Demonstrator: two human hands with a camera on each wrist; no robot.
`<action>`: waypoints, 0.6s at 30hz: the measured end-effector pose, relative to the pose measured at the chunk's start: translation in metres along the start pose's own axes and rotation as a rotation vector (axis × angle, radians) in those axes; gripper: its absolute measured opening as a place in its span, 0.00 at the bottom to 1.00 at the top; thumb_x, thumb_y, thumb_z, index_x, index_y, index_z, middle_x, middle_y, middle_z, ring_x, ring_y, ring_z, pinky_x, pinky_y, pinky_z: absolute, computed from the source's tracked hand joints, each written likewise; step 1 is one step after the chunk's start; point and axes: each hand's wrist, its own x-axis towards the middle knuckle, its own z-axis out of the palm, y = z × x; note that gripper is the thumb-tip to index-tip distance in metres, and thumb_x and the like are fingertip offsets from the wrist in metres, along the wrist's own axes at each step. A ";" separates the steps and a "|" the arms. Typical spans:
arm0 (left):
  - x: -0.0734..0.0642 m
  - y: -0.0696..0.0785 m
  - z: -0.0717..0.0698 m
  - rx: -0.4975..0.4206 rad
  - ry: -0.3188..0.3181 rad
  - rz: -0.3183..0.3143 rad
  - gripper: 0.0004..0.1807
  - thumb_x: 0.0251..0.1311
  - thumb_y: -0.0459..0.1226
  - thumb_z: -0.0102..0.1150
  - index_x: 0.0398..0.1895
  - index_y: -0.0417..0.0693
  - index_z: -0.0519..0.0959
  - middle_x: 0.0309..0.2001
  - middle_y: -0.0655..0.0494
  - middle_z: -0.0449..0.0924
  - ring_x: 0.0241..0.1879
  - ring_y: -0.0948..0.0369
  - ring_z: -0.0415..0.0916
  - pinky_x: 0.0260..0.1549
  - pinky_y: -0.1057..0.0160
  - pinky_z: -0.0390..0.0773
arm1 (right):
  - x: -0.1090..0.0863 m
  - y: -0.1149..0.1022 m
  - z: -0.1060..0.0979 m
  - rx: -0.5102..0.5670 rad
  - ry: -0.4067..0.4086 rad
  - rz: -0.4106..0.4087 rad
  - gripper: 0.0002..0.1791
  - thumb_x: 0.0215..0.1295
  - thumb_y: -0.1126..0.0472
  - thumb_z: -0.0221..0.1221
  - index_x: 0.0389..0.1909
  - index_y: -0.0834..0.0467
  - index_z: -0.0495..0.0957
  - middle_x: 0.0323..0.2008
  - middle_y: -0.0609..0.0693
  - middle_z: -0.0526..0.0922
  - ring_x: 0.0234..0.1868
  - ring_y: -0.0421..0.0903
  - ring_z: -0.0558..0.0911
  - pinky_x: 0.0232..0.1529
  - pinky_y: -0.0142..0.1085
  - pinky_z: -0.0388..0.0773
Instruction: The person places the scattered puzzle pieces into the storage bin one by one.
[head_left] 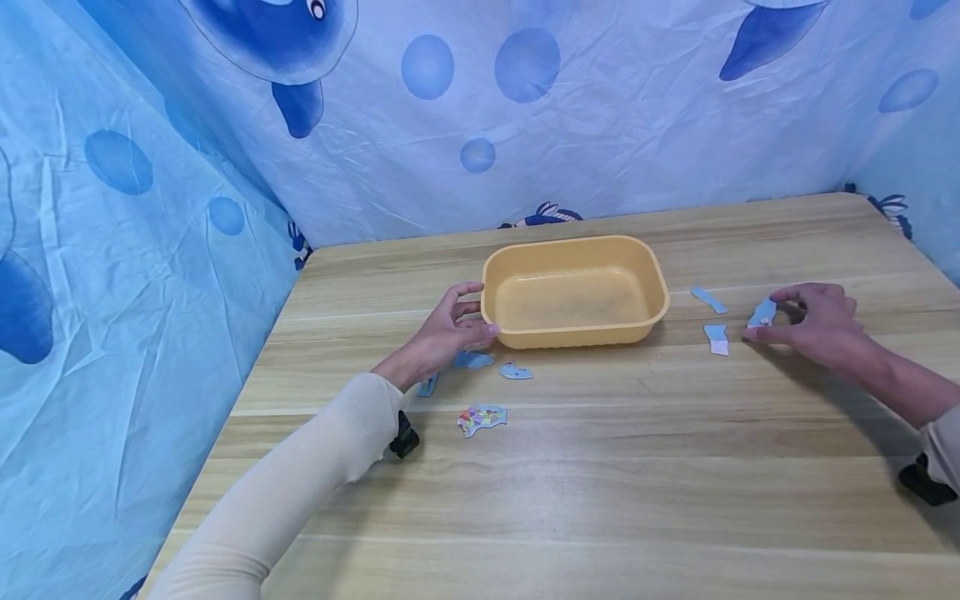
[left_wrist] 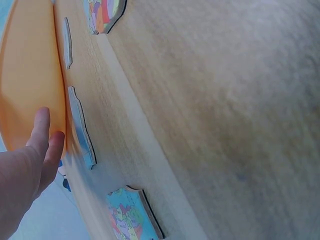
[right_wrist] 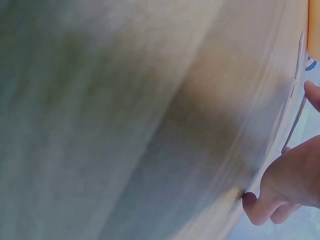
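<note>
Blue sheeting (head_left: 360,179) printed with round spots (head_left: 527,65) hangs behind a wood-grain table (head_left: 637,483).

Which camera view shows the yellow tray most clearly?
The head view: the yellow tray shows its inside and nearly all its rim. Left wrist view: only part of its outer side; right wrist view: a sliver, top right.

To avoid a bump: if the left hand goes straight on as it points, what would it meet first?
The left hand would likely meet the yellow tray first, at its left end; depth is unclear, they may be touching.
</note>
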 end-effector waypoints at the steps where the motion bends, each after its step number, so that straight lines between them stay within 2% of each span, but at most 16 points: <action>1: 0.000 0.000 0.000 -0.003 -0.002 0.001 0.42 0.59 0.33 0.65 0.72 0.52 0.51 0.68 0.41 0.59 0.63 0.47 0.67 0.55 0.50 0.75 | 0.000 0.000 0.000 0.003 -0.003 0.002 0.44 0.56 0.48 0.68 0.60 0.75 0.61 0.61 0.79 0.48 0.59 0.74 0.46 0.49 0.67 0.52; 14: -0.002 0.002 0.002 -0.039 -0.001 0.003 0.43 0.59 0.30 0.63 0.73 0.50 0.50 0.68 0.40 0.58 0.63 0.46 0.67 0.55 0.49 0.75 | 0.005 -0.006 -0.010 0.082 -0.061 0.017 0.46 0.59 0.44 0.65 0.64 0.74 0.59 0.65 0.80 0.44 0.63 0.78 0.44 0.53 0.70 0.51; 18: -0.002 0.002 0.002 -0.044 0.002 -0.001 0.43 0.59 0.30 0.64 0.73 0.51 0.50 0.68 0.40 0.58 0.64 0.46 0.66 0.56 0.49 0.75 | 0.007 -0.010 -0.014 0.096 -0.092 0.025 0.49 0.59 0.42 0.64 0.66 0.73 0.56 0.67 0.79 0.36 0.65 0.78 0.40 0.54 0.71 0.52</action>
